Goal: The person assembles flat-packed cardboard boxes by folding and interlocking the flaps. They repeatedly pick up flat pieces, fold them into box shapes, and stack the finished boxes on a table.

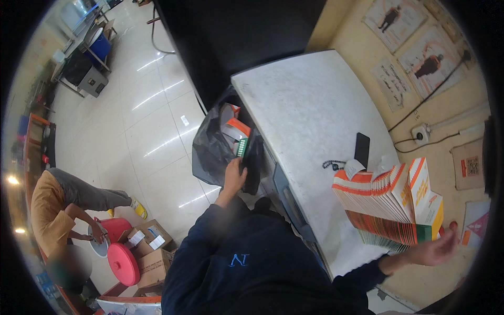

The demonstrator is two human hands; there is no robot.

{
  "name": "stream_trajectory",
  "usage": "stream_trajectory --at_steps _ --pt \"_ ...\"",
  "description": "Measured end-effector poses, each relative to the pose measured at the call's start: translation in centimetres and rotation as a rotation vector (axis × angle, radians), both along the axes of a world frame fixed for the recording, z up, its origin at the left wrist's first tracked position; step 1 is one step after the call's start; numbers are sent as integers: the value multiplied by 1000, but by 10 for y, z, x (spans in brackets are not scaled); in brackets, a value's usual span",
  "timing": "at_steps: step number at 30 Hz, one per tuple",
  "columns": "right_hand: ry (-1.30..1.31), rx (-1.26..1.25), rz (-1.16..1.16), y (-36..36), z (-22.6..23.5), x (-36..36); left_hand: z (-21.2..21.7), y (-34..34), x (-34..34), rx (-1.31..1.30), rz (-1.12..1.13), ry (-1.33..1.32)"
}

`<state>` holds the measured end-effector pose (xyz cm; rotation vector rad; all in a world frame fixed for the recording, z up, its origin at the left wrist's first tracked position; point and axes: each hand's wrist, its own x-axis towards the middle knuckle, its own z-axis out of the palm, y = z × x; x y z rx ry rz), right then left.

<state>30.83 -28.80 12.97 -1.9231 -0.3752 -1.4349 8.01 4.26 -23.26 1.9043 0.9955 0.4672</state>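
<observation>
some orange-and-white paper cartons (239,126) lay in the black plastic bag (206,153); a long row of flat orange, white and green cartons (374,202) on the white counter (304,105) apparently remained. the left hand (233,177), partly curled, met a green carton end, grip indeterminable; the right hand (433,252) was loosely open, visibly empty, beside the row. a black phone (362,149) lay near the row, apparently obstructing little.

Ahead of the right fingers (448,239) are a black phone (361,149), dark beads (334,165) and a wall socket (420,134); behind and left of the left fingers (232,169), well apart, a red bucket (116,227) and cardboard boxes (155,266).
</observation>
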Motion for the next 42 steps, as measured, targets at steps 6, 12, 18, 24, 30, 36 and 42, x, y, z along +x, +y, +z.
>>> stream_trajectory --at_steps 6,12,18,24,30,36,42 --pt "837 -813 1230 272 -223 -91 -44 11 -63 332 -251 856" --pt "-69 -1647 817 358 -436 -88 -17 35 -128 306 -19 872" --pt "200 -1764 864 391 -451 -64 19 50 -178 301 50 541" --pt "1510 -629 1411 353 -281 -95 97 62 -163 -113 36 -270" --pt "1479 -249 1689 281 -190 -131 159 59 -108 -13 -383 -317" --pt "696 -761 1656 187 -84 -97 244 30 -25 -417 -749 -509" --pt "539 690 926 45 -16 -85 363 -19 99 -226 -1365 -939"
